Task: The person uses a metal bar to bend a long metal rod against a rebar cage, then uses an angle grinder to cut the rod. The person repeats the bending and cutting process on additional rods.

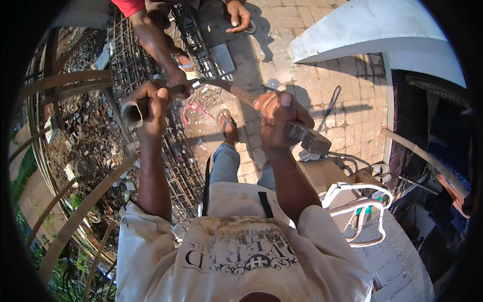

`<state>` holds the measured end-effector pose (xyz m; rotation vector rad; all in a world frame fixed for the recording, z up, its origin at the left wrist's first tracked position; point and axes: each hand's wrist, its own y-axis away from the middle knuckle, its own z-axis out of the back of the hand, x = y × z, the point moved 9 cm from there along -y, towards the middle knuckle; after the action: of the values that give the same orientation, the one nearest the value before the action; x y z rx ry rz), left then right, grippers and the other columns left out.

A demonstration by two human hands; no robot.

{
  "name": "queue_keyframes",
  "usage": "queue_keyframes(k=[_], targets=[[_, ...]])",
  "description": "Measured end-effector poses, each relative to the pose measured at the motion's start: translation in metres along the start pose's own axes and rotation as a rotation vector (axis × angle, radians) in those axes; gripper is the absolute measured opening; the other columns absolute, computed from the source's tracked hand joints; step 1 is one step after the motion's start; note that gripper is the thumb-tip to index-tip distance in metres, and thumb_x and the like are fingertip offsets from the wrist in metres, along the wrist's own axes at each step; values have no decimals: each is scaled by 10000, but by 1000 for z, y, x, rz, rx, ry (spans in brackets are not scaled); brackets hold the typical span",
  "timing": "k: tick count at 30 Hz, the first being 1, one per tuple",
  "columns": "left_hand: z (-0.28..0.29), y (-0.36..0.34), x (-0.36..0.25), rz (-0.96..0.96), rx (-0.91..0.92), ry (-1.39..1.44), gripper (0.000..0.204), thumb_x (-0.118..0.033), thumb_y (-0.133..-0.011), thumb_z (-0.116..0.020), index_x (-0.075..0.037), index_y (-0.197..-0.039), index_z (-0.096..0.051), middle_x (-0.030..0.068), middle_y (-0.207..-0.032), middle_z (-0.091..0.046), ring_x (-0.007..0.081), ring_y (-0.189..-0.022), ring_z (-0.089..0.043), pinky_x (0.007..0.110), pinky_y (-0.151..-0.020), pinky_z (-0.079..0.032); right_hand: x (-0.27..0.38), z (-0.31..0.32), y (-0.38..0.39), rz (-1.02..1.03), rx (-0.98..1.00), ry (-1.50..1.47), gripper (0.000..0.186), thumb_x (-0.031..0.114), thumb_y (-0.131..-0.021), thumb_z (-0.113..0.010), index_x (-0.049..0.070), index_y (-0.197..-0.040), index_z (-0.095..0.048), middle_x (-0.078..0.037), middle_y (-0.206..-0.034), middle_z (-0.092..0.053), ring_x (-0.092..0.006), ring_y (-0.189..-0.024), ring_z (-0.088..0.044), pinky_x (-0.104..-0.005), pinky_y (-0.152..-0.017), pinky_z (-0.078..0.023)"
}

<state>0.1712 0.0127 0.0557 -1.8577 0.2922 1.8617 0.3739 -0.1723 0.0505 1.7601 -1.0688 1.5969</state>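
My left hand (153, 108) is closed around a pipe; its round open end (132, 115) faces up beside my fingers. My right hand (283, 118) grips a hammer close under its blocky metal head (316, 142). A brown wooden shaft (242, 94), which looks like the hammer's handle, runs from that fist toward the upper left. Just beyond my left hand, a co-worker's hand (180, 84) is closed on something; a short bright metal piece (195, 84) shows beside it. Whether they hold the same pipe as I do, I cannot tell.
Tied rebar cages (126, 45) lie at the left, by rubble (90, 126) and bent bamboo strips (88, 211). The co-worker's other hand (237, 16) hangs over brick paving (302, 20). At right are a white curved structure (377, 30), a cardboard box (327, 178) and white tubing (359, 206).
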Motion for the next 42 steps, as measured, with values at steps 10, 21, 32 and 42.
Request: queue_keyframes(k=[10,21,32,42], targets=[[-37,58,-8,-123,30,-188,424,-279,-861,-636,-83,-617,-349,28,-602,-438,106,-544,-359,274,-506,-275,27,-36,25,457,506,138,231,21,-841,-657,15,-656,-518,-68,-608,-570,-157,-523,-562,-298,-510,-479],[-52,113,-24,-318,79,-236,303,-105,-741,-610,-84,-567,-362,57,-519,-371,228,-429,-406,317,-432,-300,0,-49,12,228,266,-27,374,203,-918,-600,19,-602,-523,-41,-499,-483,-109,-431,-454,-260,-422,-371],[-38,142,-19,-334,-129,-138,448,-296,-862,-631,-70,-564,-383,24,-523,-402,138,-459,-396,276,-459,-297,52,-124,-30,782,150,-72,67,48,-789,-660,65,-852,-677,-102,-726,-656,-261,-643,-645,-352,-584,-479],[-22,142,-21,-370,-229,-80,437,-278,-846,-637,-75,-548,-390,13,-477,-402,154,-406,-400,265,-441,-328,33,-251,-117,1014,-28,407,169,171,-800,-580,27,-747,-650,-160,-638,-621,-379,-615,-608,-432,-706,-493]])
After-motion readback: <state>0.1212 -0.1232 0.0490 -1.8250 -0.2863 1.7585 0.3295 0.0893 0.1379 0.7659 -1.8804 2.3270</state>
